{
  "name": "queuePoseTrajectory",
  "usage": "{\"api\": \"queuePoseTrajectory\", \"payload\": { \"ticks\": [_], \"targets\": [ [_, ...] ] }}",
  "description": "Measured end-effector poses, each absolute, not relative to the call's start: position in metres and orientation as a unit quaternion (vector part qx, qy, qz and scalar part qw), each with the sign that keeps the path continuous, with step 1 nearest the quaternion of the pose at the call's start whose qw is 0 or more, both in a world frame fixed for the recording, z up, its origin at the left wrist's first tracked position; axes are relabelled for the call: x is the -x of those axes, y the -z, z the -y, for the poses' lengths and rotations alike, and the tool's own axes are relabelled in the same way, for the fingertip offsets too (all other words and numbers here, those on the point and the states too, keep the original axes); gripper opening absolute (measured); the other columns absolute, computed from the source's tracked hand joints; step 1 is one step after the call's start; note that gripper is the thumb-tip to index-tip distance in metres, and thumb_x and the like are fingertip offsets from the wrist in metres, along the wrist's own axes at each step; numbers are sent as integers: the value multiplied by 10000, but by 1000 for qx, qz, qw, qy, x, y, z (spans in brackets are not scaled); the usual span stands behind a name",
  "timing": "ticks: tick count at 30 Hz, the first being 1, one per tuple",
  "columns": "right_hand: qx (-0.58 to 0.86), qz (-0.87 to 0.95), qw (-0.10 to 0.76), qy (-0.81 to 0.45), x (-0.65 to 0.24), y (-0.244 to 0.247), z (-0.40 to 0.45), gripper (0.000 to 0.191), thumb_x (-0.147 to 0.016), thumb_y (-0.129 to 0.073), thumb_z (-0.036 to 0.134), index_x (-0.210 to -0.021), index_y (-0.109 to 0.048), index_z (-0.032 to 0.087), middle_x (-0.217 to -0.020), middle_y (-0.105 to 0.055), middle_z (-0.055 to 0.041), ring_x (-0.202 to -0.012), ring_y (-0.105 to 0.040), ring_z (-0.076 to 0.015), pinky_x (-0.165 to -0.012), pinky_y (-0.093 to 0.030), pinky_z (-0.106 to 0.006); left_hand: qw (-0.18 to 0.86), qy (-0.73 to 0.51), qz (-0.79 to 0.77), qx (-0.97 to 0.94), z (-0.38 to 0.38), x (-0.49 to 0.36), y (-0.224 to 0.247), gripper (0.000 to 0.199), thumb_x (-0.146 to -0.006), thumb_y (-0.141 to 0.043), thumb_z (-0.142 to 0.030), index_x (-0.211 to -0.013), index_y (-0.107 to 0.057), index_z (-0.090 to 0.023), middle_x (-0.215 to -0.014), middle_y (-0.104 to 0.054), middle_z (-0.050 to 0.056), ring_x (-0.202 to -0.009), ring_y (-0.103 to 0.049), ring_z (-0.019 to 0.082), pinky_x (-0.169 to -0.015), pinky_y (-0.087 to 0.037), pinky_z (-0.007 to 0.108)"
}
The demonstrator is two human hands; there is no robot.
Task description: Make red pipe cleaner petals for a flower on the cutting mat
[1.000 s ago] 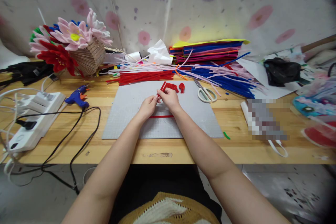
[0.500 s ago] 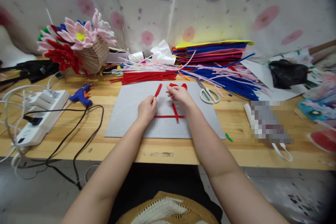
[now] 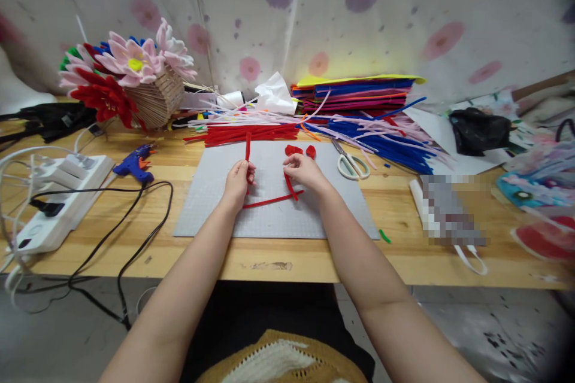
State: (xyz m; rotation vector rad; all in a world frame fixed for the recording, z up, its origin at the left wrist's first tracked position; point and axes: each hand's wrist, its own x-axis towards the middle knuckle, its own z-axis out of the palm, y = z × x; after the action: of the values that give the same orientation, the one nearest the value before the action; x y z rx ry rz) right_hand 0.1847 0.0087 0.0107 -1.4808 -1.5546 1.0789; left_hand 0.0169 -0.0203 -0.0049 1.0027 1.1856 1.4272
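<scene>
My left hand (image 3: 239,184) is closed round a red pipe cleaner (image 3: 248,147), which stands up above the fingers; a bit of red also shows below them. To its right, my right hand (image 3: 308,171) has its fingers pinched together at the top of another red pipe cleaner strip (image 3: 290,187) that slants down from the fingertips. A long thin red pipe cleaner (image 3: 272,199) lies across the grey cutting mat (image 3: 211,215) between and below the hands. Just beyond my right hand, two small red shaped pieces (image 3: 294,150) rest on the mat.
Scissors (image 3: 350,163) lie at the mat's right edge. Behind are red pipe cleaners (image 3: 251,133), a blue bunch (image 3: 399,149) and a stacked pile (image 3: 354,96). At left stand a flower basket (image 3: 157,96), a blue glue gun (image 3: 135,163) and a power strip (image 3: 67,209) with loose cables.
My left hand has shifted slightly left, its pipe cleaner now more upright. My right hand has come down to the short red strip. The long pipe cleaner on the mat now lies at a slant.
</scene>
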Motion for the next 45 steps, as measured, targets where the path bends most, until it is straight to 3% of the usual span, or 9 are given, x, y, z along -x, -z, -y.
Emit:
{"api": "queuePoseTrajectory", "payload": {
  "ticks": [5, 10, 16, 20, 24, 31, 39, 45],
  "targets": [
    [488, 427, 451, -614, -175, -7, -10, 55, -635, -586, 159, -670, -543, 155, -519, -524, 41, -467, -498, -62, -496, -446, -199, 476, -572, -500, -442, 22, -19, 6, 189, -751, -383, -224, -582, -448, -171, -482, -372, -47, -412, -343, 60, -387, -341, 174],
    [426, 384, 448, -686, -172, -6, -8, 143, -637, -654, 180, -684, -522, 153, -561, -562, 31, -535, -568, -77, -557, -499, -212, 476, -554, -514, -449, 23, -19, 8, 252, -799, -394, -370, -726, -525, -168, -572, -427, -35, -427, -378, 61, -371, -338, 178],
    [448, 414, 472, -636, -165, -6, -6, 166, -665, -629, 244, -689, -483, 169, -584, -568, 41, -536, -576, -82, -521, -497, -209, 472, -481, -525, -520, 24, -18, 8, 323, -815, -386, -431, -767, -554, -159, -570, -409, -38, -407, -324, 49, -363, -261, 178],
    [482, 448, 502, -561, -152, 4, -7, 155, -667, -586, 282, -674, -475, 175, -534, -527, 57, -463, -516, -71, -478, -472, -205, 456, -450, -508, -575, 26, -19, 7, 301, -746, -502, -448, -709, -558, -154, -555, -445, -36, -466, -370, 60, -434, -303, 185],
    [486, 483, 517, -513, -142, 11, -7, 131, -635, -565, 274, -682, -483, 182, -577, -520, 57, -517, -513, -78, -487, -457, -203, 469, -436, -509, -575, 26, -19, 9, 230, -684, -585, -378, -718, -558, -152, -548, -479, -34, -475, -406, 73, -459, -328, 199],
    [405, 514, 462, -599, -147, 3, 0, 273, -541, -663, 246, -757, -509, 185, -639, -578, 52, -597, -552, -83, -598, -468, -221, 440, -455, -550, -545, 24, -21, 14, 184, -683, -559, -335, -683, -540, -152, -544, -497, -33, -457, -395, 67, -442, -303, 198],
    [423, 500, 436, -617, -159, 3, -3, 285, -532, -674, 242, -775, -541, 174, -606, -565, 47, -539, -525, -71, -529, -441, -202, 458, -460, -556, -519, 24, -20, 9, 158, -686, -557, -306, -683, -507, -156, -492, -409, -68, -409, -290, 46, -404, -227, 189],
    [443, 511, 456, -578, -164, -1, -4, 205, -571, -591, 219, -754, -504, 187, -574, -514, 70, -491, -487, -58, -451, -376, -164, 467, -451, -542, -534, 24, -18, 6, 193, -703, -543, -353, -670, -511, -165, -503, -393, -65, -430, -299, 56, -429, -240, 196]
  ]
}}
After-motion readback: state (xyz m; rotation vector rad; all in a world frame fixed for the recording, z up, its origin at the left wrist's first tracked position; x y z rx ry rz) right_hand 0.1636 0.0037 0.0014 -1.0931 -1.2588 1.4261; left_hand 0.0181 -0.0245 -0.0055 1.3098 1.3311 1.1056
